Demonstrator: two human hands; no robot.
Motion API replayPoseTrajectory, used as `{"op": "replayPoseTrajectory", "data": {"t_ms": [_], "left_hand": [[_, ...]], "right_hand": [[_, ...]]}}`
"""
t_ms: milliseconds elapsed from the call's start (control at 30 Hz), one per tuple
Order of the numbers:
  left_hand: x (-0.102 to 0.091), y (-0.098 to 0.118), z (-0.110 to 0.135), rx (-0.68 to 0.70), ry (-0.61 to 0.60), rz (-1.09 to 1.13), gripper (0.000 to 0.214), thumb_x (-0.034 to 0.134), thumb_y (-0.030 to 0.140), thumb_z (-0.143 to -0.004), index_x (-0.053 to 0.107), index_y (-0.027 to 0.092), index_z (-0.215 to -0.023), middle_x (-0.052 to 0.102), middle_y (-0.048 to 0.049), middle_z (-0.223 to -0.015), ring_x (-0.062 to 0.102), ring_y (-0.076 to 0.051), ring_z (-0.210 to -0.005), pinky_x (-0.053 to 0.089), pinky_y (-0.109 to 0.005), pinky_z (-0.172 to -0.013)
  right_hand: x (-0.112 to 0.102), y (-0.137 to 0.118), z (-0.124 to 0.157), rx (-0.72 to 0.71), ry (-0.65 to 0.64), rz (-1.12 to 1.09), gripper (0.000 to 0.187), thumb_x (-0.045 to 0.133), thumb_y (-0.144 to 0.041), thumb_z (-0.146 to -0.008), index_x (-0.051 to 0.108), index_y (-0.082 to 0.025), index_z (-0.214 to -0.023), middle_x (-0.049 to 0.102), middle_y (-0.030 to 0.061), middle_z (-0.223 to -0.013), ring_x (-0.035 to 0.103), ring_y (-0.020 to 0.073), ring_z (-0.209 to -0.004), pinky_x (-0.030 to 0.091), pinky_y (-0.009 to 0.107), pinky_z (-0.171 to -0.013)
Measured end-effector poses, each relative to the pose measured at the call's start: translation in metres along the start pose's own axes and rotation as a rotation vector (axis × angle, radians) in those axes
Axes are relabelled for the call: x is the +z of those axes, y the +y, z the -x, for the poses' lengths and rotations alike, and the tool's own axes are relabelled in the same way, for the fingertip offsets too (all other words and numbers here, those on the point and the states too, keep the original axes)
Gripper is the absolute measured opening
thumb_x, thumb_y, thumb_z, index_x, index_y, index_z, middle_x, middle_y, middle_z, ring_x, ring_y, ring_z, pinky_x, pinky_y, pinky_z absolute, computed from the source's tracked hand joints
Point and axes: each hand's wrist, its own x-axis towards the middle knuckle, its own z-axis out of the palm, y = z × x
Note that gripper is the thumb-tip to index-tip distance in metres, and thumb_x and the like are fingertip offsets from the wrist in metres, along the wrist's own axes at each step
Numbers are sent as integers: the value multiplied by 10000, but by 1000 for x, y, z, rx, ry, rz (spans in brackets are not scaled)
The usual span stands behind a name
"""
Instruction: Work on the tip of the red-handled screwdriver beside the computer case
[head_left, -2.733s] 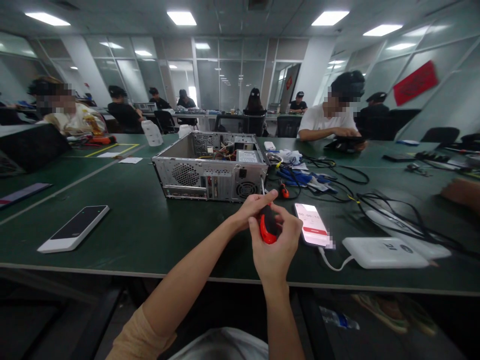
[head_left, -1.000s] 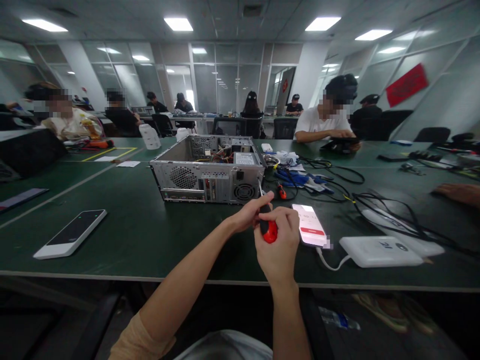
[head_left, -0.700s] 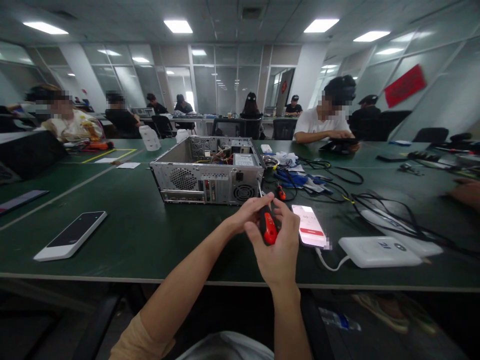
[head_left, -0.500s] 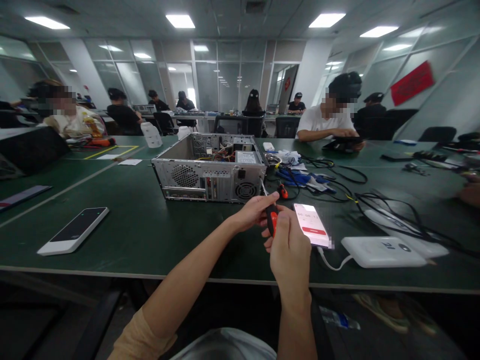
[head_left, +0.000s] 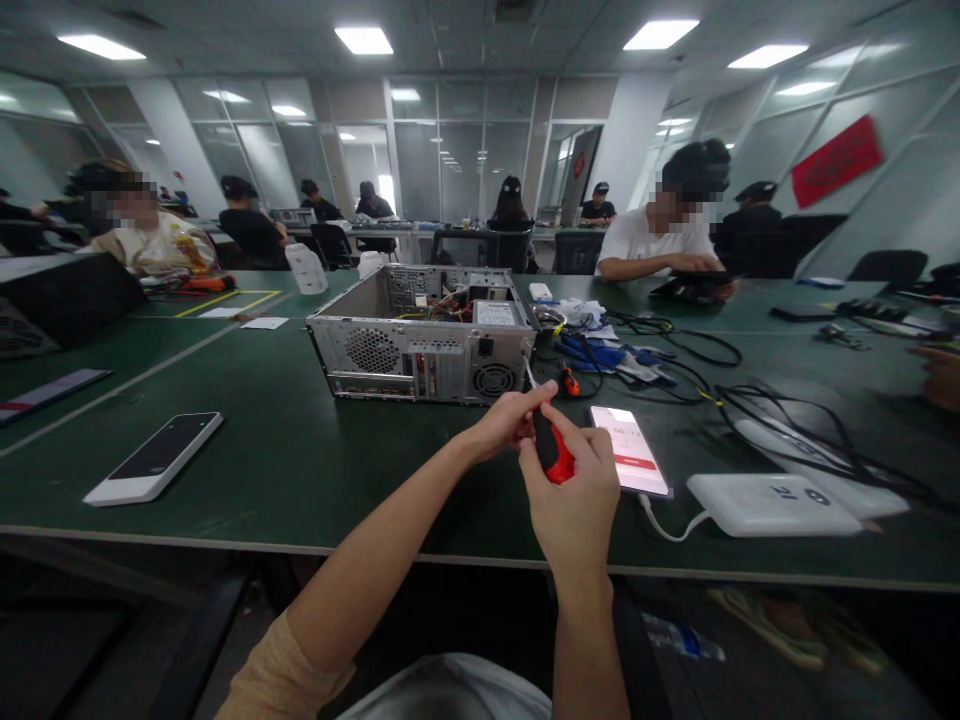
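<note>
A red and black screwdriver (head_left: 553,450) points away from me, its metal shaft reaching the right edge of the back panel of an open computer case (head_left: 450,362). Around the rear of its handle my right hand (head_left: 576,490) is closed. My left hand (head_left: 510,420) pinches the front of the handle near the shaft. Whether the tip sits in a screw is too small to see. The case lies on its side with its top uncovered, showing cables and a metal power supply (head_left: 495,313) inside.
Right of my hands lie a lit phone (head_left: 630,455), a white power bank (head_left: 776,505), black cables (head_left: 780,405), blue gloves (head_left: 600,355) and another screwdriver (head_left: 570,381). On the left rests a white device with a dark screen (head_left: 157,460). A person (head_left: 667,235) sits across the green table (head_left: 300,480).
My right hand has shifted its grip on the screwdriver handle, its fingers now opened out around the red end. My left hand and the case stay about where they were.
</note>
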Motion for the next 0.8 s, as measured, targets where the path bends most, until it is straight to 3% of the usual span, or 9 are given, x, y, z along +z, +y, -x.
{"op": "replayPoseTrajectory", "data": {"t_ms": [133, 267, 333, 567, 700, 800], "left_hand": [[1, 1, 1, 87, -74, 12, 455, 695, 552, -779, 519, 155, -642, 514, 24, -545, 463, -62, -450, 312, -189, -428], [1, 1, 2, 61, -125, 22, 467, 652, 564, -808, 491, 164, -627, 448, 44, -520, 375, -49, -396, 209, -181, -380], [0, 2, 3, 53, -160, 41, 461, 623, 558, -827, 487, 166, -626, 424, 48, -510, 350, -48, -387, 184, -180, -375], [-2, 9, 8, 50, -190, 87, 458, 623, 593, -785, 600, 139, -727, 501, 23, -554, 362, -51, -411, 208, -190, -390], [-2, 9, 8, 100, -150, 41, 521, 678, 623, -735, 668, 124, -880, 459, 56, -535, 307, -36, -390, 192, -192, -395], [-3, 9, 7, 116, -142, 1, 534, 718, 622, -699, 676, 120, -876, 445, 59, -532, 340, -39, -398, 205, -190, -404]], "right_hand": [[-2, -1, 4, 112, 14, -55, 618, 665, -440, -821, 512, -225, -1380, 613, 48, -954, 609, 211, -836, 501, 379, -788], [-6, -4, 9, 357, -67, -268, 489, 373, -538, -972, 478, -258, -1359, 629, -25, -698, 575, 155, -547, 464, 298, -581], [-8, -6, 10, 394, -76, -338, 445, 373, -539, -972, 492, -257, -1296, 620, -42, -654, 557, 142, -499, 436, 267, -528], [-8, -10, 7, 231, 11, -204, 407, 686, -397, -795, 531, -227, -1131, 569, -53, -726, 561, 137, -603, 448, 271, -599], [-4, -6, 6, 112, 56, -173, 351, 703, -276, -744, 567, -224, -1063, 575, -15, -848, 562, 156, -716, 481, 313, -703], [-1, -5, 6, 7, 78, -145, 310, 678, -198, -728, 601, -221, -1028, 555, 26, -944, 556, 185, -822, 493, 341, -750]]}}
